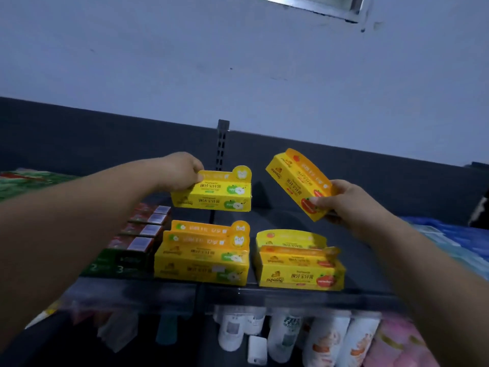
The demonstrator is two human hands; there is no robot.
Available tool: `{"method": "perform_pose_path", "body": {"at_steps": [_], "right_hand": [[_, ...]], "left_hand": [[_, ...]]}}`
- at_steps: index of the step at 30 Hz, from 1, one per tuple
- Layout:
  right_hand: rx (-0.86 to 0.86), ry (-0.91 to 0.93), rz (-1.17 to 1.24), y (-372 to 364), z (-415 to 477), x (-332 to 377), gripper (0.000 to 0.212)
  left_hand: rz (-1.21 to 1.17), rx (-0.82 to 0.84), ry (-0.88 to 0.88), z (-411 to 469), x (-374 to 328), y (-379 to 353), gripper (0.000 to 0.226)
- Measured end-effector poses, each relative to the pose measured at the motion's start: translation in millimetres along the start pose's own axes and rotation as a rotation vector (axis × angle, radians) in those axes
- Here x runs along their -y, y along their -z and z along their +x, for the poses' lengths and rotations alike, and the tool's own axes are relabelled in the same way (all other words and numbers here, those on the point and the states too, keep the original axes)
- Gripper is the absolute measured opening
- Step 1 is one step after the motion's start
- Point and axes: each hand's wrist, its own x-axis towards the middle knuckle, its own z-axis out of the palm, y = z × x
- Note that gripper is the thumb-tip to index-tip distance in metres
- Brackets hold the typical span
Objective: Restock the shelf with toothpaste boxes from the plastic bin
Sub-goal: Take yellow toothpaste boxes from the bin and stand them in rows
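Head view: four shelved boxes (201,263), one left-hand box (211,198), one right-hand box (297,181).

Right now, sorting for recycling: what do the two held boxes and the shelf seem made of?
Left box and right box: likely printed paperboard, slightly glossy; sharp folds, die-cut tabs. Shelf: probably painted metal, dark matte; slotted upright behind.

The left forearm (79,215) and right forearm (423,260) are bare along all their visible length, smooth and rounded. The left grip (182,168) and right grip (349,205) are bare too, with short-trimmed thumbnails.
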Motion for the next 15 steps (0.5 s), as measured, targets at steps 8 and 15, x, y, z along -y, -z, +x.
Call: {"method": "perform_pose_path", "body": {"at_steps": [8,15], "right_hand": [[0.13,-0.066,-0.091,3,25,-9,0.039],[0.25,-0.1,-0.159,10,38,-17,0.037]], "left_hand": [[0.128,0.294,0.034,14,7,-34,0.016],[0.323,0.426,0.06,12,0,-38,0.024]]}}
